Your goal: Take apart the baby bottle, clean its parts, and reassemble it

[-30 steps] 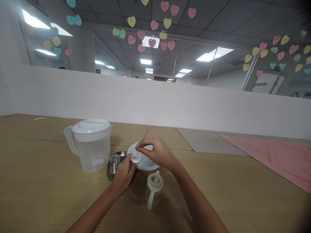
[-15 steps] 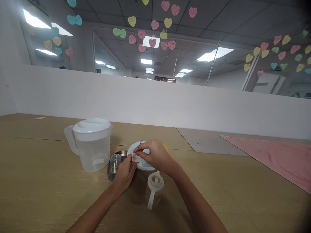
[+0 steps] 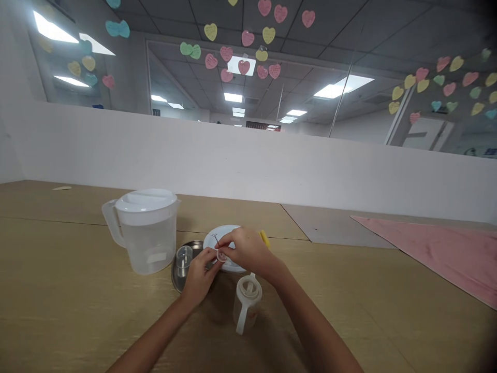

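Observation:
My left hand is closed on a small clear plastic piece with a round rim, like a little cap or cup. My right hand pinches a thin dark wire-like stick with a small loop at its upper end. Its lower end goes down toward the plastic piece; whether it touches is hidden by my fingers. Both hands are close together over the front of a white plate. Beside my left hand lies a round metal tray bearing a small clear cup.
A large translucent lidded jug with liquid stands at the left. In front of the plate is a small clear pitcher with a white handle. Something yellow shows behind my right hand. Pink cloth lies at the right.
The looped stick has swung so its top leans left instead of right. The plastic piece has shifted slightly right and tilted, and more of the yellow thing shows.

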The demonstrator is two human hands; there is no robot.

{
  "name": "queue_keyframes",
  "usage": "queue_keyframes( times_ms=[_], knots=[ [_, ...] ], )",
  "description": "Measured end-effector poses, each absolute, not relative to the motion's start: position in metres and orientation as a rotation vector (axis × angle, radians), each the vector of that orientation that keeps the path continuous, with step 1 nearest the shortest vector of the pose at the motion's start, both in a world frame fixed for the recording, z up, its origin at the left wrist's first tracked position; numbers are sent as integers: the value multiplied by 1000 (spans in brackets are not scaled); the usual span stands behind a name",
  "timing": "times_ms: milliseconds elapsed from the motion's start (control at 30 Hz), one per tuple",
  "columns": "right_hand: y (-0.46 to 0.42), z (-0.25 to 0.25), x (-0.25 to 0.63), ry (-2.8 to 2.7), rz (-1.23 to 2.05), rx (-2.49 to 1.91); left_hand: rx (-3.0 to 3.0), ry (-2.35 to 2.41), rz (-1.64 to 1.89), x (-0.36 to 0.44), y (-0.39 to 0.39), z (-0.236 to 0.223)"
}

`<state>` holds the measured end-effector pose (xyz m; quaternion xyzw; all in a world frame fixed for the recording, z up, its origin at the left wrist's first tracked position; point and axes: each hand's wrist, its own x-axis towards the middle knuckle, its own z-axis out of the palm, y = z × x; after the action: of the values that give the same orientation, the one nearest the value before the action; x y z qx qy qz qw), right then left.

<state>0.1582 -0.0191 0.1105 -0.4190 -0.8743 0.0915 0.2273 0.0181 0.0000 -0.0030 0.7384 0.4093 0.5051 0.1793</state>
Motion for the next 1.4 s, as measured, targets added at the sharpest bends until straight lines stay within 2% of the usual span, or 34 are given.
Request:
queue_keyframes(
  times_ms=[400, 533, 667, 1033, 1400],
  knots=[
    [-17, 106, 152, -2498, 79, -1277, 1987, 1091, 1529, 15, 6, -5],
    [-27, 112, 148, -2461, 133, -1123, 1979, 1109, 1571, 15, 7, -8],
    [-38, 120, 149, -2396, 186, -974, 1996, 1130, 1506, 17, 5, -8],
    [-43, 125, 155, -2312, 237, -1074, 2127, 1106, 1358, 21, 4, -7],
    [-48, 125, 153, -2444, 95, -1074, 2089, 1106, 1361, 19, 13, -19]
  ],
)
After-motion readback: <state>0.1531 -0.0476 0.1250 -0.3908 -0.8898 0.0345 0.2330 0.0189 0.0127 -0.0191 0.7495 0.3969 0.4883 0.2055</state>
